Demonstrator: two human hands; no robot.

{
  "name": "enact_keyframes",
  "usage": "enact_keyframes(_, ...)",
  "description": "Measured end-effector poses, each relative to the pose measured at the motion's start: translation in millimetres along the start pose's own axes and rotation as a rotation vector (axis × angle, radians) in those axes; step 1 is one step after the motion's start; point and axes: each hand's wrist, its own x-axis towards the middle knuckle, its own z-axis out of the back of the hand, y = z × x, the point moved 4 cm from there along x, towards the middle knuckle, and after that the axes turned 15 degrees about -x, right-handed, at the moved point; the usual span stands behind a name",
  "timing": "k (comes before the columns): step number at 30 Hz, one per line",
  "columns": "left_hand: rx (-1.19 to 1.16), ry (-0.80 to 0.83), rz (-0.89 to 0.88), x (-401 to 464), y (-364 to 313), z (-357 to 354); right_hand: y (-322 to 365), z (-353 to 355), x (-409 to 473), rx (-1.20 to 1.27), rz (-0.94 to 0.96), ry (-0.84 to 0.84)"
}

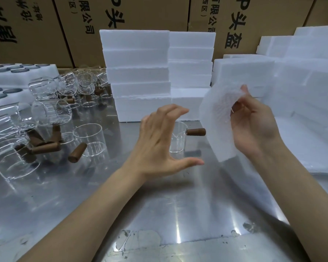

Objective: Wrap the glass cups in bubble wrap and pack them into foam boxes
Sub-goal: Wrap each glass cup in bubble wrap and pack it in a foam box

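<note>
A clear glass cup point(178, 138) with a brown wooden handle point(196, 132) stands upright on the steel table, partly hidden behind my left hand point(160, 142). That hand hovers in front of the cup with fingers and thumb spread wide, holding nothing. My right hand point(254, 125) pinches a sheet of bubble wrap point(215, 118) and holds it up just right of the cup. Two stacks of white foam boxes point(138, 72) stand behind the cup.
Several more glass cups point(51, 112) with brown handles crowd the left of the steel table point(159, 205), some lying on their sides. Foam trays point(23, 72) sit at far left, a pile of bubble wrap point(301, 120) at right, and cardboard cartons point(140, 14) along the back.
</note>
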Motion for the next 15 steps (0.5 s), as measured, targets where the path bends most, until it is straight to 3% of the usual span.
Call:
enact_keyframes(3, -0.12, 0.004, -0.027, 0.8, -9.7, -3.8, -0.5, -3.8, -2.1, -0.007, -0.001, 0.03)
enact_keyframes(7, -0.353, -0.006, 0.145, -0.9, -18.5, -11.4, -9.3, -11.2, -3.7, -0.22, 0.005, 0.113)
enact_keyframes(12, -0.593, -0.233, 0.355, 3.7, -4.0, -7.0, -13.7, -13.7, -5.0, -0.388, 0.048, 0.147)
enact_keyframes(15, -0.847, -0.387, 0.527, 3.1, 12.7, 0.8, -8.8, -4.3, -1.6, -0.505, 0.095, 0.002)
